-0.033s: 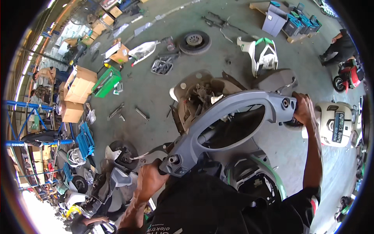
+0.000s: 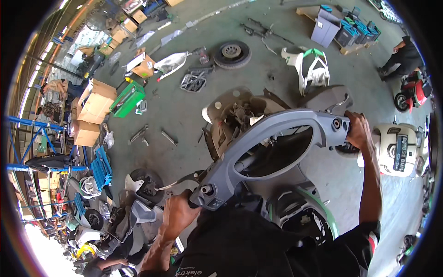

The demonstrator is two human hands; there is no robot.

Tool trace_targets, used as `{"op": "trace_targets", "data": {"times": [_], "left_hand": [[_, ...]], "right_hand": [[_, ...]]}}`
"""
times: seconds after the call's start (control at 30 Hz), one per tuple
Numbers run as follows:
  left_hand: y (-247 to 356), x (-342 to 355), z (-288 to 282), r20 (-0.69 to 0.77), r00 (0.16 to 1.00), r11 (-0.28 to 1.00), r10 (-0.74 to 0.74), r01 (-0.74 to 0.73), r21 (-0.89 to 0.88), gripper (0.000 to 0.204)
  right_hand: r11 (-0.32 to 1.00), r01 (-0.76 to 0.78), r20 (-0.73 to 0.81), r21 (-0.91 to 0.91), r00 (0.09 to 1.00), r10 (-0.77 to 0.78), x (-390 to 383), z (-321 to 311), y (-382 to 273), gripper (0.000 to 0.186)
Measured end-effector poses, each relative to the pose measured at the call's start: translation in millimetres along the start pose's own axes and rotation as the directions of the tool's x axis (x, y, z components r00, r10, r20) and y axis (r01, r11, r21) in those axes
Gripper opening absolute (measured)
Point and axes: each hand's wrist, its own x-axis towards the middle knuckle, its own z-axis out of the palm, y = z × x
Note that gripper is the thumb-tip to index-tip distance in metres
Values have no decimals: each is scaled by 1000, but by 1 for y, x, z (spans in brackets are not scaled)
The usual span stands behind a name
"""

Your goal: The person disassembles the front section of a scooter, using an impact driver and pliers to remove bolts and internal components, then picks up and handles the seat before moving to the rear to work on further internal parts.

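Note:
A grey plastic scooter body panel (image 2: 225, 171) with a large oval opening stretches in front of me, tilted up toward the right. My left hand (image 2: 181, 211) is closed around its lower left end, near a round socket. At the opposite end, my right hand (image 2: 359, 131) grips the edge beside another round hole. Under and behind the panel is a partly stripped scooter, whose dusty front shell (image 2: 221, 108) shows wiring inside. Part of that scooter is hidden by the panel. A dark frame with green edging (image 2: 328, 213) lies close to my body.
Scooter parts (image 2: 143, 210) crowd the lower left. A green crate (image 2: 127, 99), cardboard boxes (image 2: 96, 99) and a loose wheel (image 2: 232, 54) lie farther off. To the right stand a cream scooter (image 2: 394, 150) and a red one (image 2: 416, 92), with a person (image 2: 404, 57) nearby.

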Motion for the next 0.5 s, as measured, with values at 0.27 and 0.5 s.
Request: {"op": "trace_targets", "data": {"times": [0.27, 0.5], "left_hand": [[16, 4, -11, 36, 997, 997, -75, 75, -24, 39], [34, -48, -14, -32, 997, 997, 73, -72, 20, 37]], "right_hand": [[999, 8, 32, -49, 999, -7, 18, -9, -3, 33], [986, -56, 104, 159, 994, 39, -12, -8, 14, 29]]}}
